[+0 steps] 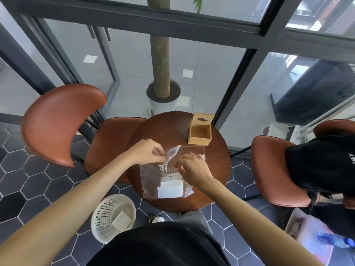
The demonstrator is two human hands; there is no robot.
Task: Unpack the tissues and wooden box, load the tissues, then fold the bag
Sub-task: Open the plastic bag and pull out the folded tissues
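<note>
We see a small round wooden table [153, 131] with a clear plastic bag [153, 179] spread over its near half, reaching close to the near edge. Inside the bag, at its closed near end, lies a white pack of tissues [170, 189], flat and rectangular. The bag's open mouth points toward the far side of the table, and both of our hands work at it. The left hand [148, 151] is curled at the left side of the mouth, thumb and fingertips [160, 152] pinched together on a raised, crumpled flap of the plastic. The right hand [194, 167] is at the right side of the mouth, fingers bent and partly tucked under the film; they appear to grip the plastic, though how tightly we cannot tell. The wooden box [200, 132] stands out of the bag near the far right edge of the table, just beyond the bag's far corner, open and empty, with its lid upright behind it showing a dark cut-out. Beside the table's near left edge, on the tiled floor, stands a white perforated basket [113, 217] with a white pack in it. Brown chairs [61, 121] flank the table, and a potted tree [163, 93] stands beyond its far edge
</note>
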